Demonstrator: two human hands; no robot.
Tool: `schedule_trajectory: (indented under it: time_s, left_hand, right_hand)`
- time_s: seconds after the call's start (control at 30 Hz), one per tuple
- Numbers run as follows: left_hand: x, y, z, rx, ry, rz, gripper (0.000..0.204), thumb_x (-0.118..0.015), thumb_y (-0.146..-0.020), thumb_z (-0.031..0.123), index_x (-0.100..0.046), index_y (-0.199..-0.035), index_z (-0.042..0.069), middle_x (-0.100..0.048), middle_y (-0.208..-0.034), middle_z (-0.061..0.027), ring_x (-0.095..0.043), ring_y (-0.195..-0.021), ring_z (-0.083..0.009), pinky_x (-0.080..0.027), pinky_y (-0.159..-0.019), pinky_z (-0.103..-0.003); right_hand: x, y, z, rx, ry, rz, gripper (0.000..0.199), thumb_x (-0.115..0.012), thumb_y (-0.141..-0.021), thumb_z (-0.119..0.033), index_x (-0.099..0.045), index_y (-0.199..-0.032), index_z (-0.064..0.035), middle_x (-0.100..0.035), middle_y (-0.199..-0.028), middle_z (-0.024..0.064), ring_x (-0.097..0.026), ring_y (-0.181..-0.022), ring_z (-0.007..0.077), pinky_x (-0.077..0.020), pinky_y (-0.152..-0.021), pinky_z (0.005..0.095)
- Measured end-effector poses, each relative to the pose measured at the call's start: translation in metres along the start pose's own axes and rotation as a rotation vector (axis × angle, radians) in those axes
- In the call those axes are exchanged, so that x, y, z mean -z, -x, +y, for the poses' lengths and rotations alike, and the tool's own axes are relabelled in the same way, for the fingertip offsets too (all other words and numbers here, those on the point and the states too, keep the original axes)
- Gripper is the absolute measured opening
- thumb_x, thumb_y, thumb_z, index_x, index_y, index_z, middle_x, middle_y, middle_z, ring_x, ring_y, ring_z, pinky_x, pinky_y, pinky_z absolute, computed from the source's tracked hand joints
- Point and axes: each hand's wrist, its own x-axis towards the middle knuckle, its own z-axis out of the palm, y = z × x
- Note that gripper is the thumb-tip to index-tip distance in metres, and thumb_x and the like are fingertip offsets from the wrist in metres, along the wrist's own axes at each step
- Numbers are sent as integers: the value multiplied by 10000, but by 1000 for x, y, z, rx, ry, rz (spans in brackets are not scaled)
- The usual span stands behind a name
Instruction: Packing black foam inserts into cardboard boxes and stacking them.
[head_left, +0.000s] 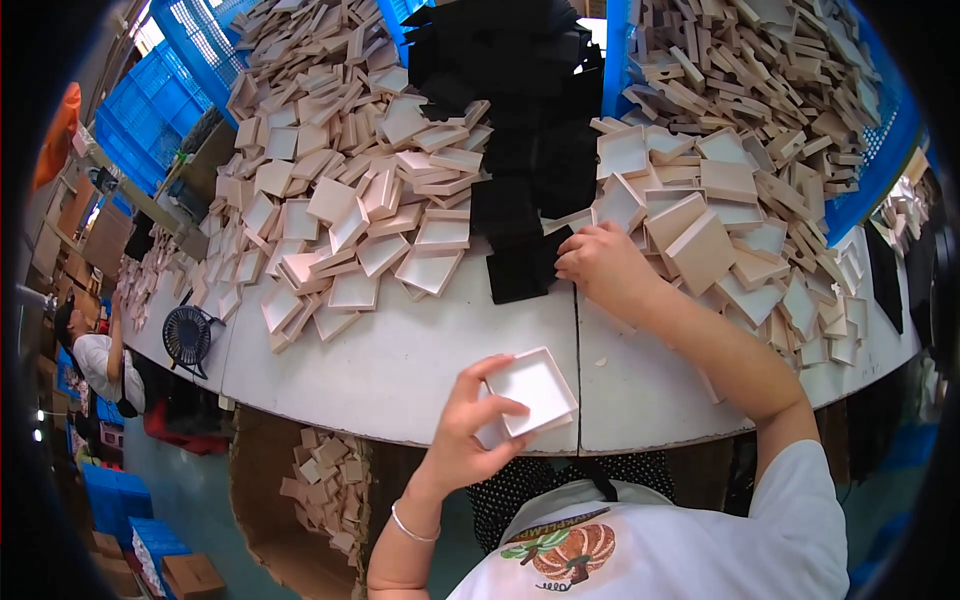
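A shallow white box tray sits at six o'clock over the near table edge, clamped in the left hand, thumb on its rim. At one o'clock from it, the right hand pinches a black square insert (off the dark stack). Beige trays heap at eleven o'clock.

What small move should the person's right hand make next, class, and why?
Probably lift one black square insert from the black pile and carry it toward the open white box tray. The right hand already rests on the pile's near edge, while the left hand holds the tray, cavity up and seemingly empty, over the table.
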Motion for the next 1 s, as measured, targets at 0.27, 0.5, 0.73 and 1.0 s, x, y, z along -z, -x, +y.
schedule_trajectory:
  time_s: [0.27, 0.5, 0.73, 1.0]
  left_hand:
    - [-21, 17, -20, 81, -45, -1, 656, -859, -649, 135, -551, -1228, 108, -347, -1465, -183, -318, -1383, -390, -310, -1115, -490]
    - [-23, 13, -29, 36, -136, 56, 1047, -878, -629, 113, -270, -1481, 91, -361, -1420, -174, -377, -1341, -332, -355, -1098, -437]
    - [-28, 14, -33, 118, 45, 49, 1097, -886, -647, 119, -209, -1510, 78, -371, -1413, -167, -417, -1298, -327, -362, -1097, -423]
    - [-28, 18, -35, 155, 133, 73, 1231, -884, -649, 95, -41, -1545, 111, -364, -1409, -193, -395, -1322, -335, -346, -1105, -450]
  right_hand:
    - [8, 6, -14, 5, -97, 247, 89, -703, -835, -128, -745, -897, -80, -710, -1023, 34, -636, -1000, 215, -436, -897, 396]
    - [-11, 13, -11, 80, 44, 271, 116, -704, -844, -143, -728, -933, -71, -712, -1019, 17, -641, -985, 210, -415, -913, 376]
    - [1, -5, -11, -115, 52, -98, 137, -690, -848, -138, -722, -946, -49, -722, -924, 30, -649, -910, 221, -434, -884, 375]
    - [33, 58, -76, 436, 115, 513, 211, -679, -761, -122, -718, -960, -62, -676, -1132, 64, -631, -963, 192, -449, -794, 347]
